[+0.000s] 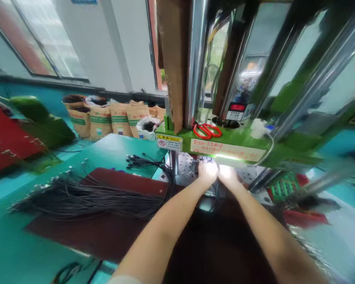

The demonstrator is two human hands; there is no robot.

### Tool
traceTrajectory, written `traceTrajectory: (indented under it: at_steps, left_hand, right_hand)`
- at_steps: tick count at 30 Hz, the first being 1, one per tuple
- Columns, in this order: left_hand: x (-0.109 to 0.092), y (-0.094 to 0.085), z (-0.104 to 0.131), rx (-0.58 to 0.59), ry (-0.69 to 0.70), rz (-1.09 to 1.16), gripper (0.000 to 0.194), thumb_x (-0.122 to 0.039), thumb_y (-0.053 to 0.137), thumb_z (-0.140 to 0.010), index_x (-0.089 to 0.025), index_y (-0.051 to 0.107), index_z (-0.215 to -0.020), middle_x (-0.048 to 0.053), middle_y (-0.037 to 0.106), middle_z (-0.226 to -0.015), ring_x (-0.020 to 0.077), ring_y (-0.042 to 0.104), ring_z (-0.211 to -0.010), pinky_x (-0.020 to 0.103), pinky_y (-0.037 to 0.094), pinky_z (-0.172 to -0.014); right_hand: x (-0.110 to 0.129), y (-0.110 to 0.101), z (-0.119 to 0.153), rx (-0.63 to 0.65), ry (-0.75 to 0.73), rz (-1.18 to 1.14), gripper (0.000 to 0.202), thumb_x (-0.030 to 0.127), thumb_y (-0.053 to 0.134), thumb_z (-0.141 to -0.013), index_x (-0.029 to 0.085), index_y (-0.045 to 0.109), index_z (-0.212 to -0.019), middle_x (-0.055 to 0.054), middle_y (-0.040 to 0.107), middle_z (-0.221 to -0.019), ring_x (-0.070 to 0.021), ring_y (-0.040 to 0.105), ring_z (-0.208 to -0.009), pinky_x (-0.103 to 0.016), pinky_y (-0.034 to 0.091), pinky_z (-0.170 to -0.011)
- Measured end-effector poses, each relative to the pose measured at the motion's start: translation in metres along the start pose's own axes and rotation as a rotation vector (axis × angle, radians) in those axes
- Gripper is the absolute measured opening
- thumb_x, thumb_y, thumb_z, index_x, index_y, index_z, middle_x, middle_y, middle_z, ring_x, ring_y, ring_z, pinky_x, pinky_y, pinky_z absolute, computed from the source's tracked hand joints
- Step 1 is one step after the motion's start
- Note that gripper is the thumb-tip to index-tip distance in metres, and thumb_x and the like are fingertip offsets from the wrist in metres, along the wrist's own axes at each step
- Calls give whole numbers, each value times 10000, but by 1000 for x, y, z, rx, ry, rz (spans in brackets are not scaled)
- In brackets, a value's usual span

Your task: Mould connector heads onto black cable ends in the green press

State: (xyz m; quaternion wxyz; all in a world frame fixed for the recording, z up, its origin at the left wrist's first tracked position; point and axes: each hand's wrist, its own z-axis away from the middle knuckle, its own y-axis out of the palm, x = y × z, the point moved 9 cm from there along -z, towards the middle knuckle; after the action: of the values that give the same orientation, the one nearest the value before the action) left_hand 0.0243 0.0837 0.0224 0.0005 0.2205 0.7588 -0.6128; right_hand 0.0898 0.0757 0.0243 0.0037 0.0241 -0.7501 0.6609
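Observation:
My left hand (pixel 208 170) and my right hand (pixel 228 176) reach in side by side under the green press head (pixel 177 132), over the metal press bed (pixel 185 165). Strong lamp glare washes out both hands. Their fingers look curled and close together, but what they hold is hidden. Several thin black cables (pixel 217 193) hang down just below and between the hands. To the left, a large bundle of black cables (pixel 106 197) with metal ends lies across a dark red-brown board (pixel 103 232).
Red-handled scissors (pixel 207 131) rest on the press head. Chrome columns (pixel 197 67) rise on both sides of it. Open paper sacks (pixel 120 118) stand by the wall. A red tray (pixel 306 219) is right of the press. A teal table (pixel 14 244) extends left.

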Motion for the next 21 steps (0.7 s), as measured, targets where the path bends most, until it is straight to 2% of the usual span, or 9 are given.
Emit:
traceTrajectory:
  at_steps: [13,21]
  left_hand:
    - [4,11,-5,-50,-32,0,284,-168,355,-871,-98,609,-977,113,623,-851,248,504,-947,385,352,-846]
    - [4,-2,-9,-96,37,-1,285,-135,367,-849,-69,616,-972,140,621,-956,259,515,-982,386,378,-849]
  right_hand:
    - [-5,11,-18,-87,-52,-14,319,234,393,-843,113,629,-1020,-152,662,-945,-257,603,-891,-330,452,-777]
    - [-2,3,-14,-175,-146,13,341,151,327,-862,91,634,-999,-169,644,-987,-259,585,-934,-366,427,-821]
